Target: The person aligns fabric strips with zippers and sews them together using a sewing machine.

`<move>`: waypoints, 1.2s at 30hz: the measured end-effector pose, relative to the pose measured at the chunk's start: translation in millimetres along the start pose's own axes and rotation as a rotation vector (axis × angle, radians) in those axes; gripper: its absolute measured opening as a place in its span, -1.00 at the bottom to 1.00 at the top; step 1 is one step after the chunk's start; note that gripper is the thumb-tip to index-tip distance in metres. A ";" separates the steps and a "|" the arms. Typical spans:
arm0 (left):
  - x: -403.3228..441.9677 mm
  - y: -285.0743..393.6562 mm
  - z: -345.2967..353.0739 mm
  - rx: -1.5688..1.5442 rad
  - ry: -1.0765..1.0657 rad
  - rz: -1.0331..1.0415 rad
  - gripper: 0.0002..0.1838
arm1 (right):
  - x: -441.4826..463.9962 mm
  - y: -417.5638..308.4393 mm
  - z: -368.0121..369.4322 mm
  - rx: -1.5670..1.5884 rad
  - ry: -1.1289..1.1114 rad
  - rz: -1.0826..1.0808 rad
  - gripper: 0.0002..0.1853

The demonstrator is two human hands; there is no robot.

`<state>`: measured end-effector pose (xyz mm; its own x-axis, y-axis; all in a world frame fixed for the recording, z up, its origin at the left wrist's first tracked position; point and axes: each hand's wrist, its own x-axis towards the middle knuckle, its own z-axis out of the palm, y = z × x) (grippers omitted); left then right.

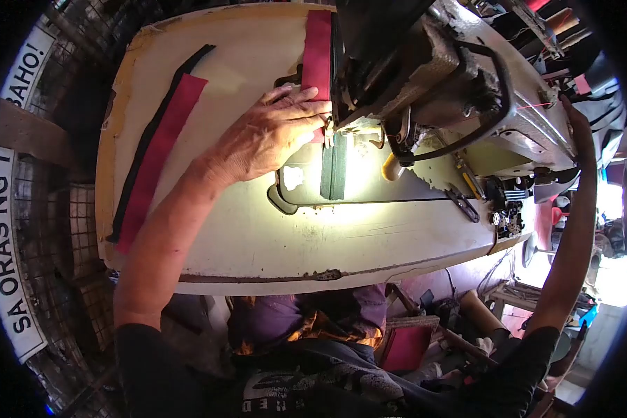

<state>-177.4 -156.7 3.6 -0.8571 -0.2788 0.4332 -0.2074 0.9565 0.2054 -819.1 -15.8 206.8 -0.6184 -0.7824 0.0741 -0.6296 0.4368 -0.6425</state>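
My left hand (pixel 279 132) lies flat over a dark red fabric strip (pixel 317 52), fingers stretched out beside the presser foot (pixel 329 132) of a sewing machine (pixel 432 76). A dark zipper tape (pixel 333 171) runs out from under the foot toward me, under the machine's bright light. My right hand (pixel 573 115) is at the right end of the machine, by its handwheel; its fingers are mostly hidden. Left of my left hand, a second red strip (pixel 164 146) lies next to a black zipper tape (pixel 161 101) on the white tabletop (pixel 244 237).
A screwdriver with a yellow handle (pixel 470 177) and a dark metal tool (pixel 462 207) lie on the machine bed and table edge. Black bobbin-like parts (pixel 510 209) stand at the right corner. A wire grille (pixel 83 230) with signs (pixel 10 251) flanks the table on the left.
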 end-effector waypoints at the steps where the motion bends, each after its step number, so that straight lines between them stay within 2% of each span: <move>1: -1.1 0.5 1.9 0.003 -0.010 -0.009 -0.65 | 3.6 5.9 -7.0 -0.365 -0.060 -0.136 -0.59; 2: -2.2 1.8 4.6 -0.008 -0.016 -0.019 -0.65 | 11.5 19.3 -25.3 -0.731 -0.121 -0.274 -0.55; 5: -3.3 -1.0 3.7 -0.005 -0.015 -0.036 -0.67 | 69.3 111.5 -85.9 -0.581 -0.144 -0.346 -0.49; 6: -1.9 0.2 1.0 -0.007 -0.016 -0.025 -0.68 | 32.1 114.9 -81.3 -0.472 -0.083 -0.410 -0.51; 8: 1.5 0.6 1.8 -0.032 0.000 -0.024 -0.70 | -30.4 116.7 -62.1 -0.539 0.150 -0.539 -0.52; 9: 1.2 1.4 2.4 -0.051 0.012 -0.039 -0.70 | -53.0 118.4 -47.6 -0.708 0.323 -0.605 -0.45; 11: 0.0 1.3 1.6 -0.055 0.001 -0.035 -0.70 | -80.8 121.0 -24.9 -0.445 0.394 -0.608 -0.40; 12: -0.2 0.5 0.0 -0.041 -0.015 -0.022 -0.70 | -79.8 141.3 -21.2 -0.637 0.518 -0.567 -0.40; 14: -0.2 0.7 -2.6 -0.024 -0.036 -0.014 -0.72 | -86.0 146.4 -6.4 -0.760 0.676 -0.494 -0.46; 15: -0.1 1.5 -3.4 -0.020 -0.042 -0.020 -0.73 | -89.4 148.4 1.4 -0.817 0.751 -0.450 -0.48; 16: -0.2 2.0 -3.6 -0.016 -0.049 -0.027 -0.74 | -91.3 149.2 12.3 -0.744 0.795 -0.465 -0.49; 18: -0.7 2.4 -1.1 -0.026 -0.041 -0.039 -0.74 | -98.3 146.0 24.9 -0.349 0.818 -0.353 -0.52; 19: -0.7 2.5 -0.8 -0.029 -0.038 -0.043 -0.74 | -105.5 133.5 37.3 -0.026 0.786 -0.227 -0.53; 21: 0.1 2.6 -3.4 -0.040 -0.053 -0.034 -0.74 | -112.6 128.6 51.0 0.126 0.787 -0.191 -0.53; 22: 1.0 2.9 -4.8 -0.046 -0.060 -0.027 -0.74 | -116.5 141.1 59.6 -0.048 0.832 -0.282 -0.52; 24: -0.6 2.0 -2.4 -0.046 -0.054 -0.039 -0.73 | -131.2 176.8 68.9 -0.742 0.839 -0.534 -0.50; 26: -1.1 -0.4 0.4 -0.039 -0.016 -0.029 -0.73 | -123.5 214.9 77.3 -0.223 0.619 -0.539 -0.57; 28: 4.2 1.1 1.0 -0.031 0.050 0.002 -0.74 | -126.0 209.9 75.7 0.129 0.432 -0.390 -0.57; 30: 19.7 -7.0 -16.0 -0.143 -0.107 -0.073 -0.77 | -127.9 202.6 65.5 0.281 0.329 -0.227 -0.58; 31: 29.5 -14.7 -22.8 -0.199 -0.181 -0.118 -0.78 | -131.8 190.6 65.3 0.273 0.286 -0.217 -0.59; 32: 46.5 -37.2 -19.2 0.038 -0.202 0.006 -0.81 | -129.2 200.7 67.2 0.262 0.336 -0.275 -0.61; 33: 65.0 -59.8 -11.1 -0.015 -0.075 -0.011 -0.78 | -122.1 216.4 66.6 0.250 0.382 -0.339 -0.62; 34: 83.3 -81.9 -3.2 -0.069 0.053 -0.022 -0.71 | -117.6 223.7 61.0 -0.077 0.436 -0.277 -0.62; 36: 126.5 -122.8 19.0 0.174 0.112 -0.156 -0.64 | -111.6 234.9 59.0 0.010 0.418 -0.265 -0.62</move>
<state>-269.3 -307.7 16.5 -0.7529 -0.4226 0.5046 -0.4191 0.8989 0.1275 -870.3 148.0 2.6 -0.5744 -0.6199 0.5345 -0.7877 0.2411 -0.5668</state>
